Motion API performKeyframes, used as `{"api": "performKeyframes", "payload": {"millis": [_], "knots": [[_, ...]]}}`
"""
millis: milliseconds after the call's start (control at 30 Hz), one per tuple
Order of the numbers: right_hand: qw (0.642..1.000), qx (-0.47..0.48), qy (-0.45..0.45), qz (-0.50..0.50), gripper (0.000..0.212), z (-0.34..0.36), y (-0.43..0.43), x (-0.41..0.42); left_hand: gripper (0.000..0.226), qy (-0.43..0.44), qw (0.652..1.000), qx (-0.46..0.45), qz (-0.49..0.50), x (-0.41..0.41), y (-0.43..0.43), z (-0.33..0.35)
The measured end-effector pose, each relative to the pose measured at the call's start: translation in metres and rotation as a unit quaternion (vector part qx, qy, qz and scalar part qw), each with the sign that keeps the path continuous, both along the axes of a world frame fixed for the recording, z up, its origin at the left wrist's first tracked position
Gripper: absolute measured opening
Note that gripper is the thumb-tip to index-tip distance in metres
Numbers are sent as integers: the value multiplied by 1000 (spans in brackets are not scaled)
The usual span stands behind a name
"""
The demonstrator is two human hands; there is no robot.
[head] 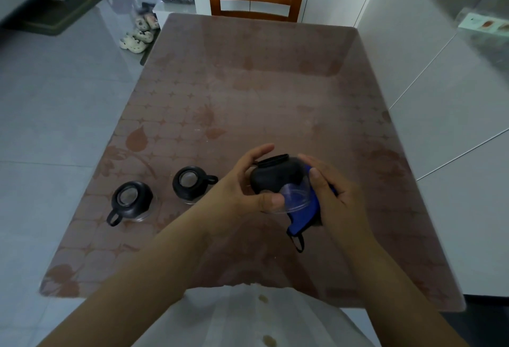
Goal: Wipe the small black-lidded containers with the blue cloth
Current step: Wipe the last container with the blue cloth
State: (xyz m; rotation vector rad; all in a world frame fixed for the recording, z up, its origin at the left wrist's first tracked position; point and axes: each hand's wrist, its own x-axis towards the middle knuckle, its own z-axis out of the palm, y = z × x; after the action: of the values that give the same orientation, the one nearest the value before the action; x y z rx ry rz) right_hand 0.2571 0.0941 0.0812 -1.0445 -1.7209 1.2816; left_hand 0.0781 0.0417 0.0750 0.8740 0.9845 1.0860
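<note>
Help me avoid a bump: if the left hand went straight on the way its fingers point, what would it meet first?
The left hand points right, already gripping the held container; past that, probably the right hand with the blue cloth.

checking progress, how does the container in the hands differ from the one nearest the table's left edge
The held container is off the table, tipped on its side, clear base towards the camera; the left container stands upright on the table. The held one is gripped by the left hand with the blue cloth pressed on it; the left one is untouched. Both have black lids.

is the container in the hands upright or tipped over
Tipped. The held container lies sideways between left hand and right hand, clear base facing the camera, blue cloth against it.
</note>
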Motion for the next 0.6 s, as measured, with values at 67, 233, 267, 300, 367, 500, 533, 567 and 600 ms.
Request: {"api": "performKeyframes", "payload": {"millis": [67, 233, 267, 300, 367, 500, 533, 567, 600], "knots": [[1000, 21, -9, -14, 19, 2, -1, 2, 91, 23, 1000, -6, 8, -2, 3, 1], [987, 144, -52, 57, 34, 18, -11, -9, 87, 81, 996, -24, 35, -2, 8, 3], [982, 161, -69, 74, 36, 17, -13, -12, 86, 83, 996, -19, 30, -2, 8, 3], [979, 170, -76, 84, 36, 16, -13, -15, 86, 84, 996, -14, 22, -2, 8, 4], [978, 172, -61, 96, 34, 15, -11, -16, 88, 76, 997, -7, 10, -4, 7, 5], [984, 154, -14, 93, 28, 19, -10, -16, 94, 44, 999, -4, 5, -6, 6, 3], [987, 133, 5, 88, 28, 19, -9, -16, 100, 37, 999, -2, 3, -6, 6, 2], [990, 116, 20, 81, 29, 19, -7, -16, 104, 33, 999, 1, 2, -6, 6, 1], [991, 106, 28, 71, 30, 19, -6, -15, 107, 30, 1000, 3, 2, -6, 6, 1]]}}
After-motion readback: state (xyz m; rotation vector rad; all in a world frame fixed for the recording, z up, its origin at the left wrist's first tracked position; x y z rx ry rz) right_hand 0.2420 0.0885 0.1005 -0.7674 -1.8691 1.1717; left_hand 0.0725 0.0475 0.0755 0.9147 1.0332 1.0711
